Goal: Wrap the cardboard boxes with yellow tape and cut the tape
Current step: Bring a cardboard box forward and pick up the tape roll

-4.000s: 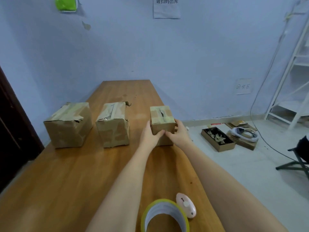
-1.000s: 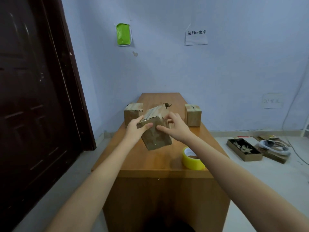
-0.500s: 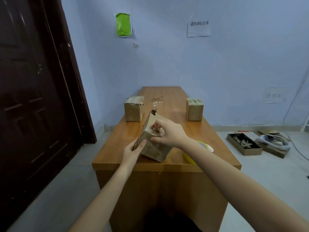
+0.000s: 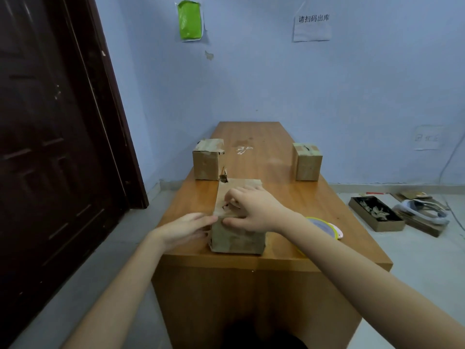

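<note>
Tape roll (image 4: pixel 320 226) behind right forearm, two boxes (image 4: pixel 207 159) (image 4: pixel 308 161) beyond

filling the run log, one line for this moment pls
stage: positioning near box | left hand: flat on its side | right hand: on top | tape roll: untouched

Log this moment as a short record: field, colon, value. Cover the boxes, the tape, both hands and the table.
near box: at the table's front edge, top flaps worn
left hand: flat against the near box's left side
right hand: on its top, fingers curled at the flaps
far-left box: standing alone
far-right box: standing alone
yellow tape roll: on the table, partly hidden by the right forearm
table: wooden
taping: not started
</note>
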The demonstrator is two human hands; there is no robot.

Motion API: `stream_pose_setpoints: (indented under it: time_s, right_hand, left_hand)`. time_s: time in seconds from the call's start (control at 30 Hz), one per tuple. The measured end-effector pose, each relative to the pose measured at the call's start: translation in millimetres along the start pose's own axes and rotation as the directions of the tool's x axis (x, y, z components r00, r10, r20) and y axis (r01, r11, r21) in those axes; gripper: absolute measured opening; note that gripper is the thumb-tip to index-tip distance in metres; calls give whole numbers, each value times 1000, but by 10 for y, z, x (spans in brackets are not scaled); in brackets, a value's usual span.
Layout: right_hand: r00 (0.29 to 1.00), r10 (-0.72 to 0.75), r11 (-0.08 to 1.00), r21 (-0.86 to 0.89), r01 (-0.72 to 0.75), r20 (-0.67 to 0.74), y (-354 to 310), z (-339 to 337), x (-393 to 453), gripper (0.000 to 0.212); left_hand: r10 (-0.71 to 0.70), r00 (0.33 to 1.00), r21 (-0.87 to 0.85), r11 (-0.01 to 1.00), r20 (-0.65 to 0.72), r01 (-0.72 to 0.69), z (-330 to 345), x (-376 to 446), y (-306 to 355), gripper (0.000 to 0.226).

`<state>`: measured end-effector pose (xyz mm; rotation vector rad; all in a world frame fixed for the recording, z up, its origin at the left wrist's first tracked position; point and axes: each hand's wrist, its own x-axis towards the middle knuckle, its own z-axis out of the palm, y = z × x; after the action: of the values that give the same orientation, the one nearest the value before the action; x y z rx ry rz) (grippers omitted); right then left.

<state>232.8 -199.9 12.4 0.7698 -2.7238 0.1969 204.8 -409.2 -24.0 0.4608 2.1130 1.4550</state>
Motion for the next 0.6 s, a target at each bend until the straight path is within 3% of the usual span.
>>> stream_pose_setpoints:
  time_s: [0.07, 0.2, 0.3, 0.43, 0.6]
  right_hand:
    - [998, 55, 992, 119, -51, -34, 52, 9, 60, 44]
    - [963, 261, 952, 187, -244, -73, 250, 64, 304, 33]
    - [936, 352, 928, 136, -347, -20, 361, 108, 499, 40]
    - [899, 434, 897, 59, -437, 62, 435, 219, 607, 49]
    - [891, 446, 891, 51, -450, 84, 554, 273, 498, 47]
  left_hand:
    - [1, 1000, -42, 999, 8, 0, -93, 82, 3, 69]
    - [12, 957, -37, 999, -291, -24, -150, 348, 181, 63]
    - [74, 893, 47, 997, -444, -60, -80, 532, 333, 53]
    - [-1, 903, -64, 998, -429, -29, 117, 729, 394, 50]
    - [-34, 929, -213, 976, -369, -49, 246, 865, 368, 43]
